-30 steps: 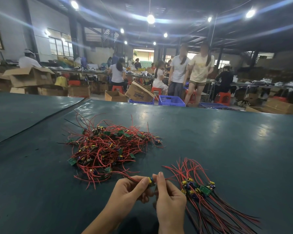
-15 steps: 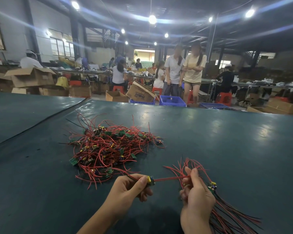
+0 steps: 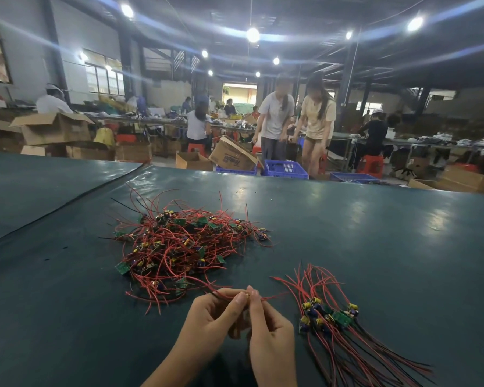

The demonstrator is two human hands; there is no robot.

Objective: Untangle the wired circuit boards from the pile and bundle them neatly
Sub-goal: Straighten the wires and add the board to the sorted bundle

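Wired circuit boards lie in two groups on the dark green surface (image 3: 375, 233) in the head view. Out in front is a tangled pile (image 3: 185, 247) of red leads and small green boards. To the right is a tidier bundle (image 3: 330, 317), its boards side by side and its wires fanned toward the near edge.

Between the two, close to the camera, the left hand (image 3: 215, 317) and right hand (image 3: 268, 328) meet fingertip to fingertip, both with fingers curled in a pinch on a single board (image 3: 246, 295). Its red wire (image 3: 275, 296) pokes out to the right, and more strands run left toward the pile's near fringe. Whether those are free of the pile I cannot tell (they overlap there).

To do this step well, I judge it best to hold the board with one hand and draw the wires through the other slowly, stopping if the pile lifts. The board can then go beside the others in the bundle, with its wires pointing the same way.
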